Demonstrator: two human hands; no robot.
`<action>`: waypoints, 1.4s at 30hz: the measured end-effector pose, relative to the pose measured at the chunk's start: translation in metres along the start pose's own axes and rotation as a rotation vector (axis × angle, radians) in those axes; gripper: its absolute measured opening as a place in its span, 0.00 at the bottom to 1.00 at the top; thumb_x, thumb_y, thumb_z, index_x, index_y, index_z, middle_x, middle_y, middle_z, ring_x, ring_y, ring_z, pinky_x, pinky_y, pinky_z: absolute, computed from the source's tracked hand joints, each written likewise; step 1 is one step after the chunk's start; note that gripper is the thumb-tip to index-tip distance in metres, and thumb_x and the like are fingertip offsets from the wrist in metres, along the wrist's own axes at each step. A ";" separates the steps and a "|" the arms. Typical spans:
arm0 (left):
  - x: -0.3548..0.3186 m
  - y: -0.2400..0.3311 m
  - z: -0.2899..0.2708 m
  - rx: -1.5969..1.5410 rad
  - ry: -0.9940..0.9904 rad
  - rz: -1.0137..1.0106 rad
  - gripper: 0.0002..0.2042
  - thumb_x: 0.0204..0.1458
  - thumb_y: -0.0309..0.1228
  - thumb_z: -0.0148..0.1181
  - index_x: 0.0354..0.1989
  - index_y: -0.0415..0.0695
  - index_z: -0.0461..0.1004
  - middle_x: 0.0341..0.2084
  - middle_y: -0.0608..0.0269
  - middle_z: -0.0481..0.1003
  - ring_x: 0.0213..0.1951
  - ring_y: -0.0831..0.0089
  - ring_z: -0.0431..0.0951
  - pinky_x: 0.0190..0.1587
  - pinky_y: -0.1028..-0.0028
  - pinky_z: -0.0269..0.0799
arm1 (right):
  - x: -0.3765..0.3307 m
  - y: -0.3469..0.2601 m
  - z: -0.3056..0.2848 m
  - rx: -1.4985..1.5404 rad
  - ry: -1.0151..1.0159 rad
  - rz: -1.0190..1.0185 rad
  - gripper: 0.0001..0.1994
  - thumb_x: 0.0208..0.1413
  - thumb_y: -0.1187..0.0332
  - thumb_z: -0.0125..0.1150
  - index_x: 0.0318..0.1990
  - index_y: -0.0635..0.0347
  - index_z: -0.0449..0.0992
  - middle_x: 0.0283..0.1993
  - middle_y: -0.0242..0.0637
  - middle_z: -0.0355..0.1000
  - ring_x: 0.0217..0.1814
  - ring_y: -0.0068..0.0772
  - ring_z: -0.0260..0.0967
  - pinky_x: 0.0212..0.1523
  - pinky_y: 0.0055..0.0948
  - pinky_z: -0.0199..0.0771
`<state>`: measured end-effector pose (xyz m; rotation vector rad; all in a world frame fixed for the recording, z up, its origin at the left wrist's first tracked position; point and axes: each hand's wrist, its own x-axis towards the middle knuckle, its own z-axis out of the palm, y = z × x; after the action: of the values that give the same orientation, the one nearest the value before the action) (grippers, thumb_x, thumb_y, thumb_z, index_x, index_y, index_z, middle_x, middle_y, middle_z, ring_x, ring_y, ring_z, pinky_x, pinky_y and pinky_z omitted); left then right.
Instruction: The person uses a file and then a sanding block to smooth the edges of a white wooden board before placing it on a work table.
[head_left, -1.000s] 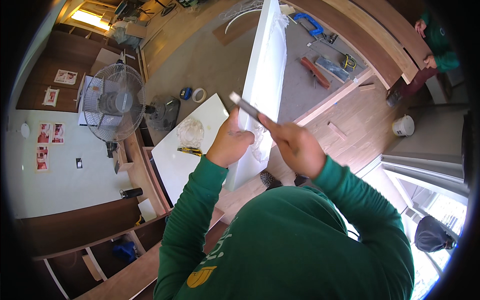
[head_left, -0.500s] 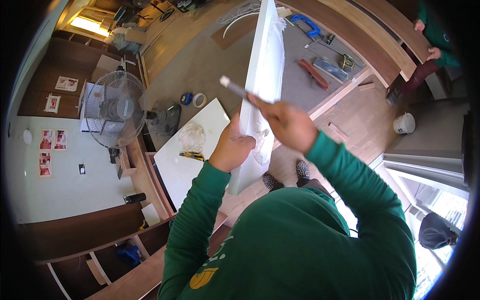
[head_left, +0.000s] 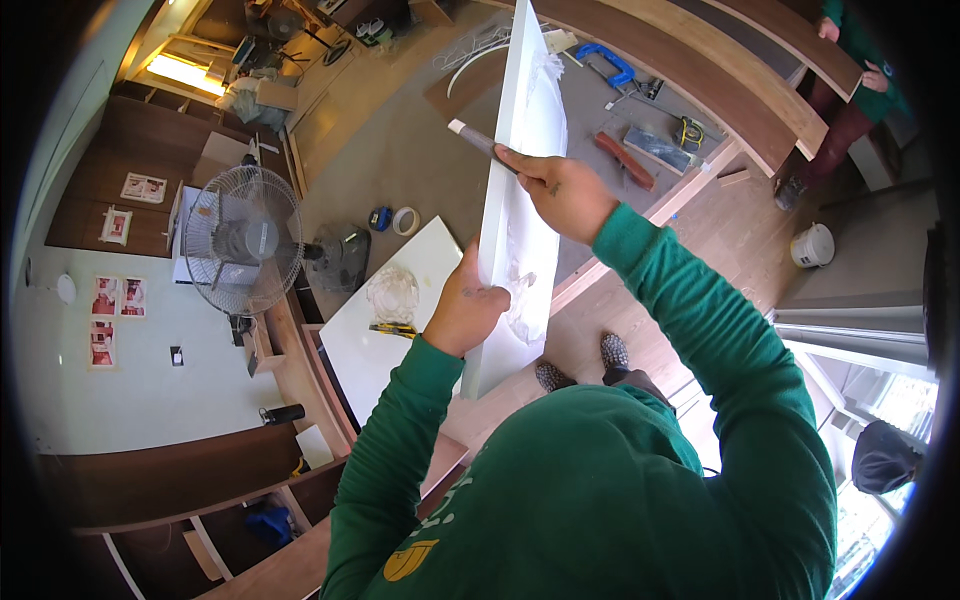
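In the head view, a long, white, flat panel with crinkled translucent film along its right face (head_left: 541,115) is standing on edge before a person in green sleeves. The left hand (head_left: 470,308) is clamping the nearer part of its edge, apparently keeping it steady. Farther along, the right hand (head_left: 568,195) is closing around a flat grey bar with a pale tip (head_left: 474,137), holding it slantwise across that edge, seemingly gripped at one end so the other is projecting freely. Among the containers, a brown wooden frame with open compartments (head_left: 124,567) is holding a blue object (head_left: 268,527), its kind unclear; a round white bucket (head_left: 812,245) is standing at right, its contents indiscernible.
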<state>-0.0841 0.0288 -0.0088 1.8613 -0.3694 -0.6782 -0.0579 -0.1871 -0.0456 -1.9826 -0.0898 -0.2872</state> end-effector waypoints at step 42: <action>0.116 0.045 -0.004 1.337 0.182 0.229 0.42 0.61 0.41 0.58 0.78 0.41 0.43 0.79 0.49 0.40 0.75 0.43 0.53 0.71 0.42 0.54 | -0.472 0.312 -0.045 -0.200 -0.001 1.277 0.23 0.60 0.70 0.48 0.63 0.50 0.77 0.56 0.54 0.77 0.59 0.56 0.75 0.60 0.43 0.75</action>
<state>0.0126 -0.0489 0.0012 3.0094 -1.0656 -0.0080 -0.4620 -0.3266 -0.4191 -1.8466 1.1927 0.5525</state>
